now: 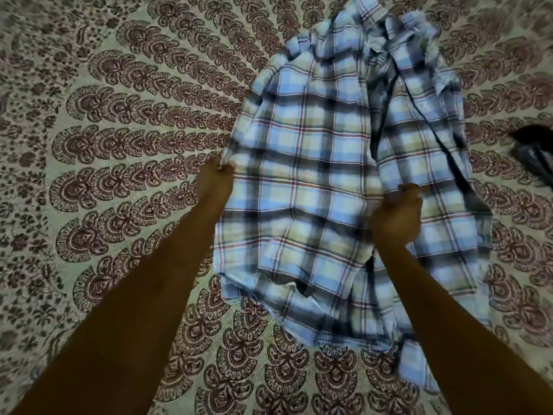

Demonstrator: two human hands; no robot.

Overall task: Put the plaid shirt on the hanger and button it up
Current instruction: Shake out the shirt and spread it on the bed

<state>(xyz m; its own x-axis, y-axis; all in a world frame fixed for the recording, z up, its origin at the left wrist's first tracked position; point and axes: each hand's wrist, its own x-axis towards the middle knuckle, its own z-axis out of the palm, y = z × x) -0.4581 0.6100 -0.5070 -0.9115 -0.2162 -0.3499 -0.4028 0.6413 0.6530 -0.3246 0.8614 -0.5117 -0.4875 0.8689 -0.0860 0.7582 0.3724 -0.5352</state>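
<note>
Your left hand point(216, 179) pinches the left edge of the plaid shirt point(314, 181), fingers curled tight on a small fold of cloth. Your right hand point(398, 218) grips a bunch of fabric near the open front edge, fist closed round it. The shirt lies spread over the patterned bedspread point(119, 145), collar away from you, hem toward you, front unbuttoned and one panel folded over. Holding it at two points across its width looks like a way to pull it flat and square. A dark object point(535, 151) sits at the far right edge, well apart from the shirt; possibly the hanger, cannot tell. Judged stage: early, shirt not yet on any hanger, no buttons done.
</note>
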